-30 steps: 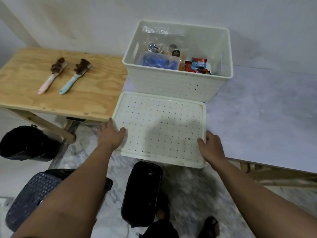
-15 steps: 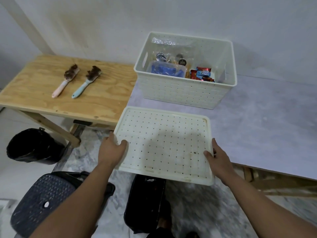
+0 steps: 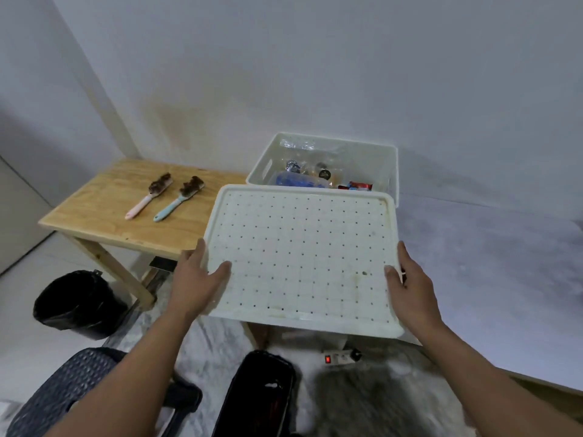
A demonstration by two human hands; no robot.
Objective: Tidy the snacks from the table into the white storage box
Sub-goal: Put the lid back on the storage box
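Both hands hold the white lid w/ dots up in the air, just in front of the white storage box. Left hand grips the lid's left edge, thumb on top. Right hand grips the right edge, thumb on top. Snacks sit inside the box. Two brushes lie on the wooden tabletop, left of the box.

White storage box on grey table; brushes on wooden table.
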